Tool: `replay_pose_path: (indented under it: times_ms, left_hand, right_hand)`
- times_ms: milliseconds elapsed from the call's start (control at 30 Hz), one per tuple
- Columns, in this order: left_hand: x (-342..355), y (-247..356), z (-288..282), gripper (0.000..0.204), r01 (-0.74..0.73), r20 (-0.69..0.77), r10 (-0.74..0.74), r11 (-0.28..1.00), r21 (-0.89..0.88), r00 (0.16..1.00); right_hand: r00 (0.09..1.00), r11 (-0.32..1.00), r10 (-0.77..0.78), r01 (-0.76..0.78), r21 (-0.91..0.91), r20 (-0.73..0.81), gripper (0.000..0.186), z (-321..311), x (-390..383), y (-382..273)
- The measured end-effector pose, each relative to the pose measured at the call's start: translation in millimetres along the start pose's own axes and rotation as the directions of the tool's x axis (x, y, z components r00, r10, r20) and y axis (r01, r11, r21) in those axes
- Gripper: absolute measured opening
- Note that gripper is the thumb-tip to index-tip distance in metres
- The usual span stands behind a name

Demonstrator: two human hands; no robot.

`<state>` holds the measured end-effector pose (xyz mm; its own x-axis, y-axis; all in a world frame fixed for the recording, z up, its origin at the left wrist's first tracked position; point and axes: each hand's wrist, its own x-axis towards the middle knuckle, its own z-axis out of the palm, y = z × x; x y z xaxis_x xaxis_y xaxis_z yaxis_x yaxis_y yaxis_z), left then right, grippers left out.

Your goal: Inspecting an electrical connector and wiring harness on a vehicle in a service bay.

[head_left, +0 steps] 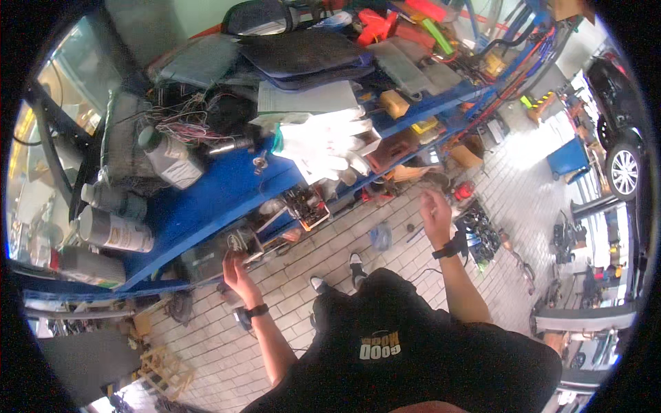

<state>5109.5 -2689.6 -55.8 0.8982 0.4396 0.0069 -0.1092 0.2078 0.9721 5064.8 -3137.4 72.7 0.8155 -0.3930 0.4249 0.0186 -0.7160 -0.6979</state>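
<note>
One slim pale piece (255, 259) at the nearer left hand (239, 275) — pinched or not, I cannot tell — long axis slanting up and right; right hand (435, 215) loosely open, well apart rightward.

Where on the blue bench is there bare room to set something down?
The blue bench has a bare patch along its front edge between the containers at left and the white gloves. Behind, wires, papers and dark folders crowd it.
</note>
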Motion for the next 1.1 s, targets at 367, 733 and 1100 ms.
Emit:
replay_pose_path:
  times_ms: [367,733,1100]
  left_hand:
    - [7,-7,2,0.03,0.094,-0.011,-0.095,0.995,-0.039,0.995]
    - [-68,-79,-10,0.027,0.389,0.045,-0.402,0.904,0.177,0.915]
    - [-184,-143,-58,0.034,0.682,-0.018,-0.688,0.715,0.156,0.725]
  right_hand:
    - [0.997,0.995,0.035,-0.027,-0.101,0.075,0.023,-4,-17,16]
    - [0.982,0.972,0.161,-0.176,0.156,0.1,0.023,-7,-77,138]
    - [0.28,0.175,0.94,-0.886,0.429,0.195,0.04,-102,-278,358]
